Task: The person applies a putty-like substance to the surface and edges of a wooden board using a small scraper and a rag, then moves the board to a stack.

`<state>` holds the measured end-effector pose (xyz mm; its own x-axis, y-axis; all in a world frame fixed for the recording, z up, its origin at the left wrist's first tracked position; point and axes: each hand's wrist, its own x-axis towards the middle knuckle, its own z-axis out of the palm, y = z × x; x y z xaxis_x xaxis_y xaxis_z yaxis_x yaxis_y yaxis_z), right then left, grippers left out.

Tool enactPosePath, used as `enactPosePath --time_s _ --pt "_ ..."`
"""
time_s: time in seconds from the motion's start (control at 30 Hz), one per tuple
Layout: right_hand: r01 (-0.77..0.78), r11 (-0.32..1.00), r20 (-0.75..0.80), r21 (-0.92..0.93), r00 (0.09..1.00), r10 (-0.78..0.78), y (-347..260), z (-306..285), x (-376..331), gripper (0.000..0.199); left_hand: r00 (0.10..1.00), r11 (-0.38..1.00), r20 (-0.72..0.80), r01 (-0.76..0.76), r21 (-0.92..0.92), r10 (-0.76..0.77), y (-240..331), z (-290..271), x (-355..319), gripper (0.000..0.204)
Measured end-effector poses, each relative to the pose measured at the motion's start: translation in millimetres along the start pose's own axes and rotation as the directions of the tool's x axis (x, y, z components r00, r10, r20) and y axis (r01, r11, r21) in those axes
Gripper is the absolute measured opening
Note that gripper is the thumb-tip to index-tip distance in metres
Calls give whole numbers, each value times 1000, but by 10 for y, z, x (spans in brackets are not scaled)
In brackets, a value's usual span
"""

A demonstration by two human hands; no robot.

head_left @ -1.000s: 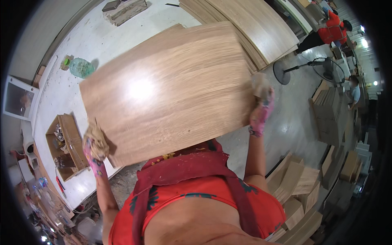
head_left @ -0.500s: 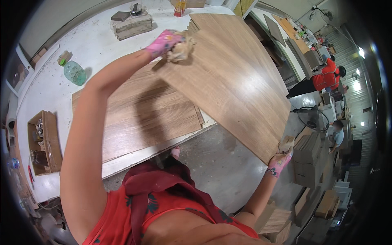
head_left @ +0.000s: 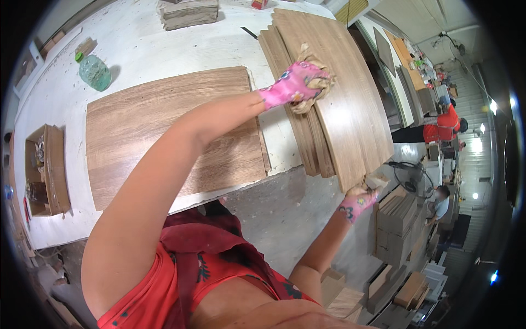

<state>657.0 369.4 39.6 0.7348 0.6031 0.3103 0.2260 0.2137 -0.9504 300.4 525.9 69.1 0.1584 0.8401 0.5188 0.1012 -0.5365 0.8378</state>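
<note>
My left hand (head_left: 298, 85), in a pink floral glove, is closed on a crumpled beige cloth (head_left: 307, 103). It presses the cloth against the left edge of the top wood-grain board (head_left: 356, 104). That board lies over a stack of similar boards (head_left: 298, 129), its near end jutting past them. At that near corner my right hand (head_left: 359, 204), gloved alike, has its fingers closed on the board's edge. A small beige piece (head_left: 377, 180), perhaps folded cloth, shows by those fingers. Another wood-grain board (head_left: 170, 131) lies flat on the white table to the left.
On the white table (head_left: 137, 44) stand a green-capped bottle (head_left: 95, 72), an open cardboard box (head_left: 57, 170) and a grey block (head_left: 189, 15). A floor fan (head_left: 410, 178) and stacked panels (head_left: 395, 219) stand to the right. Co-workers (head_left: 441, 123) are farther off.
The top board has swung right, off the table board and more in line with the stack. My left hand has moved right and nearer with the cloth; my right hand has shifted slightly left.
</note>
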Motion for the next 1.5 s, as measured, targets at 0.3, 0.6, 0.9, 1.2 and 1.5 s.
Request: enactPosePath --time_s 0.3,0.6,0.9,1.2,1.5 --pt "294 452 118 -842 919 -377 627 473 132 41 991 1000 -136 -13 13 15 -108 4 334 42" --pt "289 651 -15 -702 908 -420 -240 475 -179 45 979 856 61 -140 -497 195 471 853 -1481 43" --pt "392 919 449 -36 828 -336 -813 997 -1417 60 734 941 -617 338 -29 -283 493 -1036 -2731 43" --pt "445 693 805 567 -478 -352 -1733 2139 -3973 63 676 871 -578 210 -444 -457 537 -1352 -3309 42" --pt "-46 441 92 897 -953 -288 -1865 2186 -6099 44 475 696 -512 536 -477 -716 1586 -1412 -4747 45"
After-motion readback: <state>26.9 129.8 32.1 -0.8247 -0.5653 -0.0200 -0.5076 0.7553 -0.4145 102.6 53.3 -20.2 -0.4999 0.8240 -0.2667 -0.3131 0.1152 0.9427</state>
